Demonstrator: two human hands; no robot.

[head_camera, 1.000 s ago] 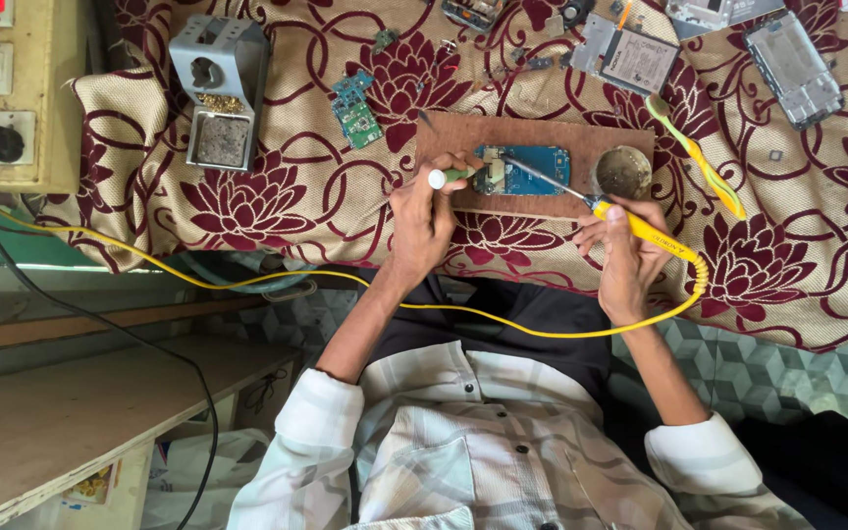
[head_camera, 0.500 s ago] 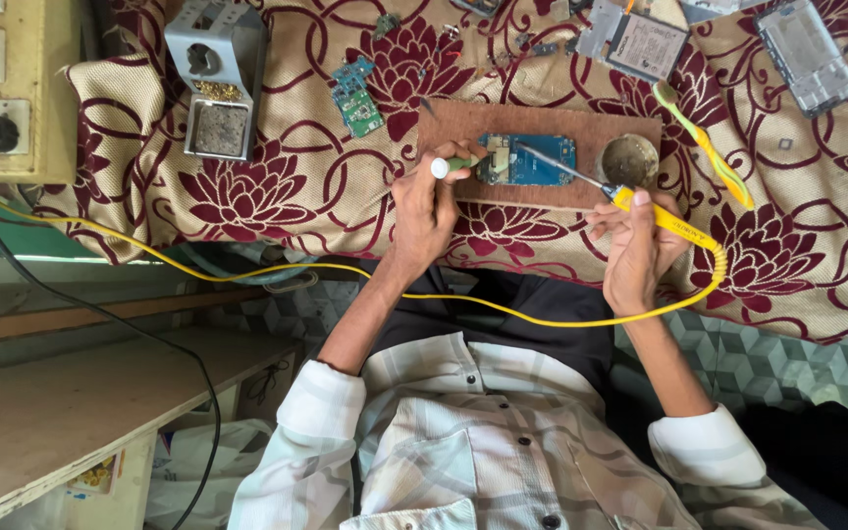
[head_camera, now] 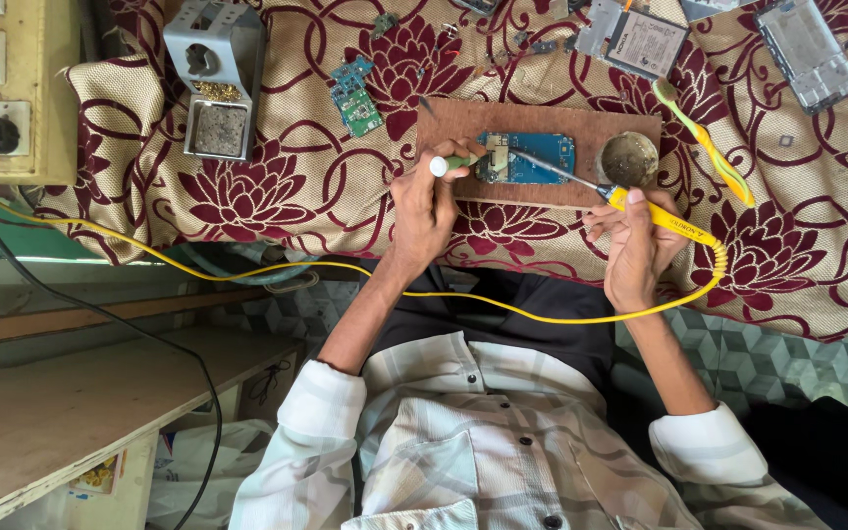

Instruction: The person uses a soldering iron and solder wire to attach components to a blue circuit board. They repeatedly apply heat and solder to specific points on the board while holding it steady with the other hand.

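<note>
Right now the blue circuit board [head_camera: 527,157] lies flat on the wooden block [head_camera: 463,118]: thin, light, fragile, best held by its edges. Right hand [head_camera: 640,245] closes on the yellow soldering iron [head_camera: 660,218], tip at the board; left hand [head_camera: 424,201] pinches a green-handled tool [head_camera: 453,164] at the board's left end.

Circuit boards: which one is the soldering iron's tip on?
The blue circuit board on the brown wooden block, between both hands. The small green board lies apart on the cloth, upper left, untouched.

Floral cloth [head_camera: 277,196] under wooden board [head_camera: 463,123]
</note>
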